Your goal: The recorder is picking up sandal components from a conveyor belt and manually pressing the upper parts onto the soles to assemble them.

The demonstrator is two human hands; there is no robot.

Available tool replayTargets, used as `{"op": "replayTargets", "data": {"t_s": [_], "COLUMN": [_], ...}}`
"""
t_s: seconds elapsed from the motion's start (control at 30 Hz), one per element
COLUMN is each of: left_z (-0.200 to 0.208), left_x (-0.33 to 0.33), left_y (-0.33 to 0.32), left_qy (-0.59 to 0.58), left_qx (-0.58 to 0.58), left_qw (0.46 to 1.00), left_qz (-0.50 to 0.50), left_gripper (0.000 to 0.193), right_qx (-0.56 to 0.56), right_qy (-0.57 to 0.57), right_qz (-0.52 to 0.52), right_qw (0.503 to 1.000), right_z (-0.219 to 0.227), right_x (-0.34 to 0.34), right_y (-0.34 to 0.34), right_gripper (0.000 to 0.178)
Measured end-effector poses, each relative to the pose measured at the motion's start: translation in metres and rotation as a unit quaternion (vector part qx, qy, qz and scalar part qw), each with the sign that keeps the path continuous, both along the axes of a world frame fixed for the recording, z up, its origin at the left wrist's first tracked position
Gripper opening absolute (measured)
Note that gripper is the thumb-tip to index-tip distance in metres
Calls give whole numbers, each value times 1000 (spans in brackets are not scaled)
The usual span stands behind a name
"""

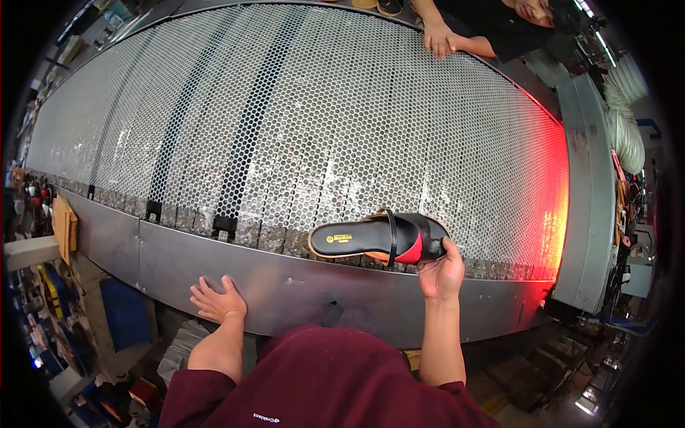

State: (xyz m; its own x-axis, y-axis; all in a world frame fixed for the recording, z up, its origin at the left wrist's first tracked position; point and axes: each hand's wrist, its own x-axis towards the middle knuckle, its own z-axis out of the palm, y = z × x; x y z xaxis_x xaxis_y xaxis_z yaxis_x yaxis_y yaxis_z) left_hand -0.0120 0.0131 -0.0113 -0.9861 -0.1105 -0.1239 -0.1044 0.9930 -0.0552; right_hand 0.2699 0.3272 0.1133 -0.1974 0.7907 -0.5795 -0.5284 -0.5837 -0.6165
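A black slip-on sandal (pixel 354 237) with a red patch, a thin strap and a tan edge is in my right hand (pixel 441 271). My fingers grip it at the toe end, thumb along the side, and its heel points left. It is over the near edge of the perforated metal conveyor (pixel 300 135); whether it touches the mesh I cannot tell. My left hand (pixel 218 299) rests with spread fingers on the conveyor's grey metal side rail (pixel 271 282), holding nothing.
Across the conveyor a person in black rests their hands (pixel 441 39) at the far edge, with shoes (pixel 389 6) beside them. A metal housing (pixel 589 192) stands at the right end, where red-orange light glows. A wooden block (pixel 64 228) sits at the left.
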Motion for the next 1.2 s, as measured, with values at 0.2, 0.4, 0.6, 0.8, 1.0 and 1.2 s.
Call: {"op": "replayTargets", "data": {"t_s": [0.2,0.4,0.6,0.8,1.0,1.2], "left_z": [5,4,12,17,15,20], "left_x": [1,1,3,1,0,0], "left_y": [5,-3,-4,1,-2,-4], "left_qy": [-18,-5,-6,-48,-50,-59], "left_qx": [22,50,58,73,81,87], "left_qw": [1000,999,998,996,995,994], "left_qz": [-1,1,25,23,20,22], "left_gripper": [74,76,79,81,82,81], "right_qx": [19,112,-11,96,247,37], "right_qy": [-131,-32,-115,-418,-775,-900], "right_qz": [84,-98,-41,145,181,156], "right_qw": [988,988,993,892,552,405], "right_z": [-21,-44,-73,-121,-152,-148], "right_x": [6,23,-4,31,123,173], "right_y": [15,111,97,43,-12,-74], "right_gripper": [23,28,60,50,51,68]}}
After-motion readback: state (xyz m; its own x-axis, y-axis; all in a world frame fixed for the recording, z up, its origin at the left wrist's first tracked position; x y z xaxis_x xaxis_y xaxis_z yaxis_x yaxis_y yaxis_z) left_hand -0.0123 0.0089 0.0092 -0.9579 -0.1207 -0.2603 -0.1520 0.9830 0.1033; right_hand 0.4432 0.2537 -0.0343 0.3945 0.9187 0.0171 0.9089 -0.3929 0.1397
